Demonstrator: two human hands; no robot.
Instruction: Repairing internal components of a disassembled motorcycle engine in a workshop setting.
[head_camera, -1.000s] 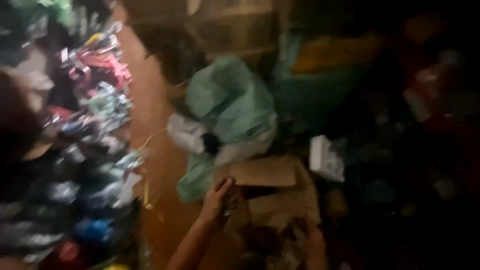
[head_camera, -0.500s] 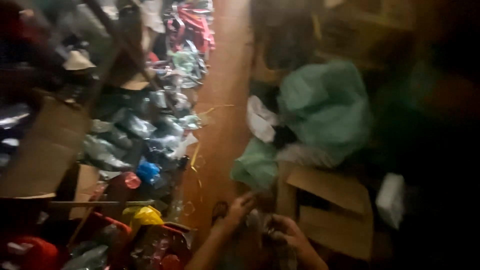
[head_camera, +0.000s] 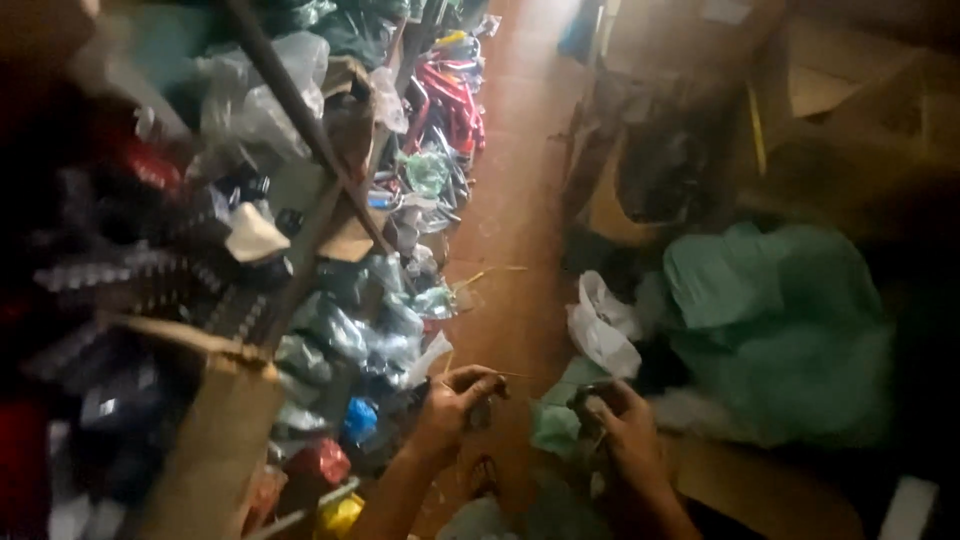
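Gripping a small dark object (head_camera: 592, 396), the right hand (head_camera: 625, 432) curls its fingers around it, forearm rising from the lower edge; the object sits at the fingertips, low in the middle of the view. One left hand (head_camera: 455, 398) is clenched, pinching a thin yellowish strand (head_camera: 500, 376) between thumb and forefinger, with a small dark piece (head_camera: 482, 410) beneath it that is too blurred to identify. Both hands hover over the brown floor (head_camera: 520, 220). One green plastic bag (head_camera: 775, 320) and one white bag (head_camera: 600, 325) lie to the right, packaged goods (head_camera: 350, 330) to the left
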